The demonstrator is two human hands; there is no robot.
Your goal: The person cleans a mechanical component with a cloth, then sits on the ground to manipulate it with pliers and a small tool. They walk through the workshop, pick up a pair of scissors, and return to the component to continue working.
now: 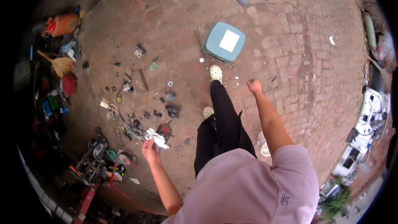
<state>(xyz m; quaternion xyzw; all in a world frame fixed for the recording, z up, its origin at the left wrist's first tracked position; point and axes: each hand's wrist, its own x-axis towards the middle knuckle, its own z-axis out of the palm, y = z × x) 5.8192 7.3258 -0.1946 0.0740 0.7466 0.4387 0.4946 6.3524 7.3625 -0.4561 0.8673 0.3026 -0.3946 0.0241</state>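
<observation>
My left hand [150, 151] is closed in a pinch at the edge of a white crumpled piece of paper or cloth [159, 138]. Beneath and beside it on the brick ground lie a dark red metal part [165, 130] and a bundle of grey wires [124, 122] with a pale connector. Out to the right, my right hand [254, 86] hangs over the bricks with its fingers loosely bent and a little apart. Nothing shows in it. A blue-grey square stool [224, 42] with a white sheet on top stands ahead of my feet.
Several small dark parts [172, 110] are scattered left of my legs. Tools and machinery [97, 161] crowd the lower left, with a broom [60, 64] and an orange container [65, 25] farther up. A white bucket [264, 147] stands by my right side; white scrap panels [360, 128] line the right edge.
</observation>
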